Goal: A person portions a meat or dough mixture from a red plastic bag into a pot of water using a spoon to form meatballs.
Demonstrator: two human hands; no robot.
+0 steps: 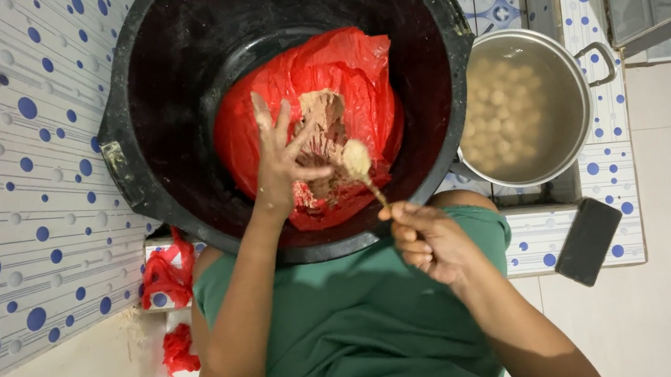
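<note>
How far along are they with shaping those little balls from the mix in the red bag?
Done: many pale balls already sit in cloudy liquid in the metal pot. In hand: the right hand holds a spoon carrying one fresh lump, while the left hand rests open on the mix. Left: a fair mound of brownish mix remains in the red bag inside the black tub.

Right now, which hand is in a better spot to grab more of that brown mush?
Probably the left hand: it rests open on the brown paste inside the red bag. The right hand is outside the tub, holding a spoon.
</note>
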